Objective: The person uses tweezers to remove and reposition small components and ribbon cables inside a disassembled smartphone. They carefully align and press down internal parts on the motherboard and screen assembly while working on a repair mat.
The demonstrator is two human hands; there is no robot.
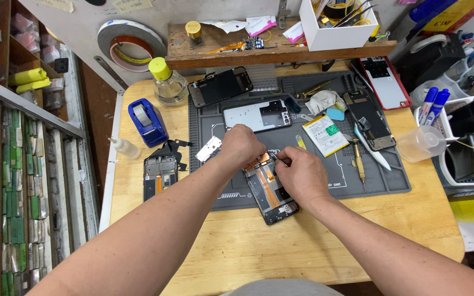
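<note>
Hands at centre of a grey repair mat laid on a light wooden bench. Opened phone lies tilted on the mat's near edge, insides up w/ orange flex strips showing, lower end just over onto the wood. Left hand curled down over the phone's top end, fingers bent & pressing there; what's under them can't be made out. Right hand beside it, fingers pinched at the same top corner, on the phone; whether it grips a small tool is hidden.

Around on mat: silver phone back, dark frame further back, battery w/ white-yellow label to the right, another open phone past it. Off mat, left: blue tape dispenser, glass bottle w/ yellow cap, third black frame on bare wood. Clear plastic cup at right edge. Wooden shelf runs along the back wall, white box on it. Big tape roll leans on the wall. Rack of small stock fills the left side of the room.
</note>
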